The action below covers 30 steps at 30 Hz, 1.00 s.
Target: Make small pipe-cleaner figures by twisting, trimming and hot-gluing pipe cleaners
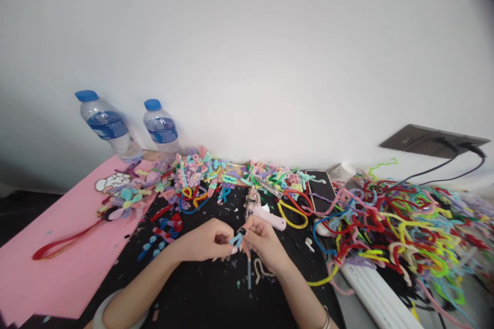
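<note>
Near the centre of the head view, my left hand [210, 240] and my right hand [263, 244] meet above the black mat [200, 298]. Between their fingertips is a short light blue fuzzy stem piece [236, 239], which looks bent; both hands pinch it. Something small and dark shows at my right fingertips. A thin greyish stick [249, 275] lies just below the hands, beside a cream fuzzy stem [258, 271]. Behind my right hand is a pale pink glue gun [272, 218], partly covered by the fingers.
Scissors with red and yellow handles [293, 215], a phone [321, 193] and a large tangle of coloured stems [401, 226] are at the right. Small finished pieces [196, 169] line the wall. Two bottles [110, 126] stand behind pink board [50, 247] at the left.
</note>
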Available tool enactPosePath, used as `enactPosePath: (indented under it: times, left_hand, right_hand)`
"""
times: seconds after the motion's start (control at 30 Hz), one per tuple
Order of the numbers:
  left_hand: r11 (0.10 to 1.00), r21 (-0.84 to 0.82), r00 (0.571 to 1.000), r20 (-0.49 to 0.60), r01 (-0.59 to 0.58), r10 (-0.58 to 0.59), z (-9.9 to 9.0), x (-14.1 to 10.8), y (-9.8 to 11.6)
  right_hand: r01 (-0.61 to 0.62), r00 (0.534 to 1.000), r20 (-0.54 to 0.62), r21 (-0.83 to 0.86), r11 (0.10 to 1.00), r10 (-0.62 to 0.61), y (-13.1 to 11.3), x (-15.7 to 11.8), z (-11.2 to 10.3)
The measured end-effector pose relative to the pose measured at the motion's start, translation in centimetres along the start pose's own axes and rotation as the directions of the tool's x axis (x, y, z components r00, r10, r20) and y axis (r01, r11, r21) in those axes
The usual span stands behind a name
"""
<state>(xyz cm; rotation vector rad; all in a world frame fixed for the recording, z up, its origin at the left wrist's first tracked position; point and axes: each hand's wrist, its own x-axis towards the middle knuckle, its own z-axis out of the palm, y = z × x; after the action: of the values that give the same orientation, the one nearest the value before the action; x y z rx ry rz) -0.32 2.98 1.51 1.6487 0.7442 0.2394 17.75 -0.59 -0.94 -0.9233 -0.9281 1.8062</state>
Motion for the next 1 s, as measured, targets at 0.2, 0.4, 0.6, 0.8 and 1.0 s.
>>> enactPosePath:
  times: [0.2,0.4,0.6,0.8,1.0]
  left_hand:
    - [0.997,0.040,0.983,-0.173,-0.061,0.067,-0.6,-0.1,0.8]
    - [0.994,0.064,0.925,-0.365,-0.090,0.108,-0.1,0.2,1.0]
    - [0.976,0.157,0.867,-0.453,-0.152,0.208,0.3,0.4,0.2]
    - [0.970,0.178,0.843,-0.484,-0.167,0.234,0.4,0.5,-0.5]
    - [0.975,0.167,0.831,-0.514,-0.148,0.214,0.2,0.5,-0.5]
  right_hand:
    - [0.064,0.995,-0.079,0.055,0.996,-0.060,-0.3,0.2,0.3]
    - [0.118,0.986,-0.132,0.088,0.989,-0.106,-0.5,0.1,0.2]
    - [0.132,0.984,-0.137,0.114,0.985,-0.116,-0.3,0.1,0.3]
    - [0.141,0.986,-0.103,0.131,0.981,-0.128,-0.1,0.2,0.0]
    - [0.159,0.986,-0.073,0.147,0.976,-0.150,-0.1,0.2,0.2]
